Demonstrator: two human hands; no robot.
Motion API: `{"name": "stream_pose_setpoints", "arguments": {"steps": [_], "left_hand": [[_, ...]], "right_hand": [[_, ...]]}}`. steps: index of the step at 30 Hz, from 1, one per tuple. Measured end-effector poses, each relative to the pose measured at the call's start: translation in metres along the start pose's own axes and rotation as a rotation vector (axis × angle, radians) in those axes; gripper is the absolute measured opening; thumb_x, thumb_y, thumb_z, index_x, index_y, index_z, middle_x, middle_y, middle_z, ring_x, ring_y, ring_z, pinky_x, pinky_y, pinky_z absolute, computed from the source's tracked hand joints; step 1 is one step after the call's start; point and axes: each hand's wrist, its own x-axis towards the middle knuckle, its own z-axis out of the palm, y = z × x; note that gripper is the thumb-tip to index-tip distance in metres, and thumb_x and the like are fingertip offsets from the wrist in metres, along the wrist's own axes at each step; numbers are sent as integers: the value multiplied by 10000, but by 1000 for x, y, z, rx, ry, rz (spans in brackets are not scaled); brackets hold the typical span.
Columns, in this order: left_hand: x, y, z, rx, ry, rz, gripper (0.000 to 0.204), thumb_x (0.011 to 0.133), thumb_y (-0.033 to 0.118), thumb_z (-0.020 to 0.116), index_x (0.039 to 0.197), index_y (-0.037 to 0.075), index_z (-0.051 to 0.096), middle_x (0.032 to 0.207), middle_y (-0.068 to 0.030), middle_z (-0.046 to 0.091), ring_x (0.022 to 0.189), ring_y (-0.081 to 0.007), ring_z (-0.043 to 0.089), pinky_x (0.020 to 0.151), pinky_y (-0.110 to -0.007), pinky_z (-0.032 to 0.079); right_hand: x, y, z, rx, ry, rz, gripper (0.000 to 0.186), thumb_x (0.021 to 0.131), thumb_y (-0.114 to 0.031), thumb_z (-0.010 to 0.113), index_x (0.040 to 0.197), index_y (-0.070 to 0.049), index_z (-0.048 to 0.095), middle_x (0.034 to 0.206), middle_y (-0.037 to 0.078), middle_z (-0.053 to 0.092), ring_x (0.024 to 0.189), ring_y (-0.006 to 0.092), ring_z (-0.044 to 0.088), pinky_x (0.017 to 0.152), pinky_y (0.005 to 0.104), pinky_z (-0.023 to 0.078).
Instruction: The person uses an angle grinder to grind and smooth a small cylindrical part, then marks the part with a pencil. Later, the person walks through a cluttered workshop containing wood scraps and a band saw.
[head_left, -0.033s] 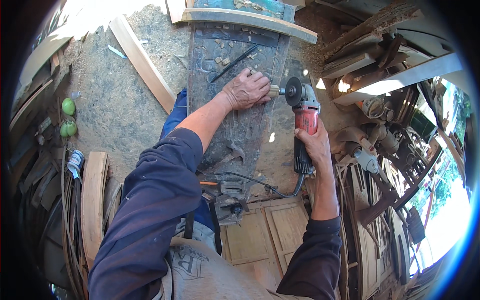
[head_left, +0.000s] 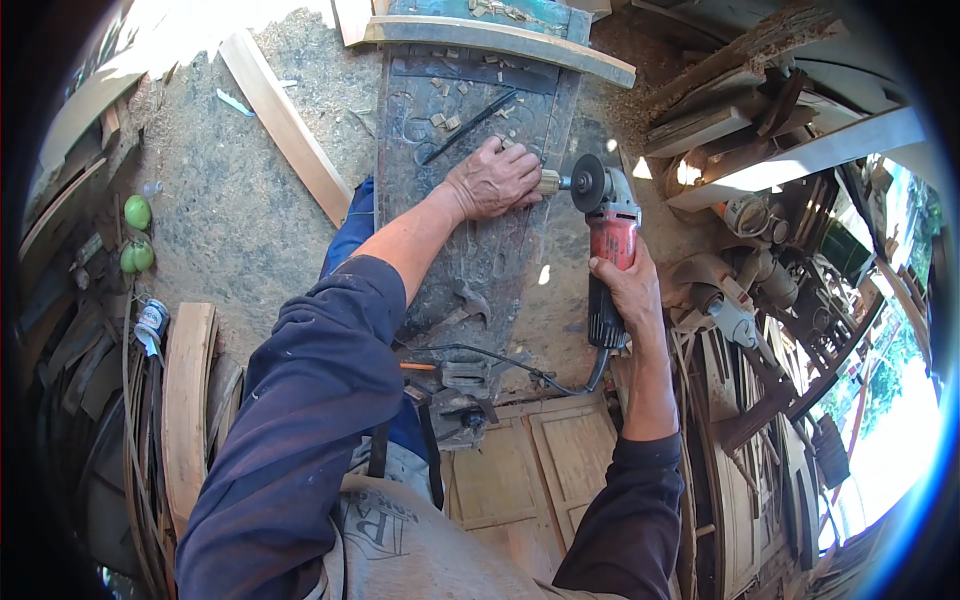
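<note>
My left hand (head_left: 494,179) is closed around a tool with a pale wooden handle (head_left: 549,182), resting over the dark bench (head_left: 455,270). A short metal part of that tool points right, at the edge of a dark disc (head_left: 588,183); whether they touch I cannot tell. The disc belongs to a red and black angle grinder (head_left: 612,240), gripped from the right side by my right hand (head_left: 632,288), with the thumb across its body. The rest of the wooden-handled tool is hidden under my left fingers.
A thin black bar (head_left: 468,127) and small wood chips lie on the bench beyond my left hand. A wooden plank (head_left: 500,40) crosses its far end. The grinder's cord (head_left: 500,357) runs left over the near end. Stacked timber (head_left: 185,420) flanks the left; scrap wood fills the right.
</note>
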Motion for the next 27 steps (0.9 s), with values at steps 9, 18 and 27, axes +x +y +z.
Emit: {"name": "stream_pose_setpoints", "arguments": {"steps": [9, 18, 27], "left_hand": [[0, 0, 1, -7, 2, -3, 346, 934, 447, 655, 984, 105, 654, 907, -25, 551, 900, -202, 569, 786, -375, 448], [-1, 0, 1, -17, -11, -3, 345, 935, 446, 655, 984, 105, 651, 910, -22, 554, 908, -199, 574, 785, -376, 450], [-1, 0, 1, -14, -23, -10, 341, 940, 447, 650, 979, 108, 653, 909, -22, 556, 909, -199, 574, 784, -376, 450]], "right_hand": [[2, 5, 1, 14, 1, 20, 625, 764, -285, 804, 1298, -21, 617, 1079, 123, 692, 963, 227, 663, 897, 360, 522], [0, 4, 2, 46, -7, 11, 620, 764, -274, 800, 1297, -20, 613, 1066, 113, 684, 943, 221, 652, 883, 358, 520], [3, 5, 3, 13, 3, 12, 633, 766, -277, 804, 1312, -24, 609, 1086, 129, 687, 963, 238, 659, 901, 370, 521]]}}
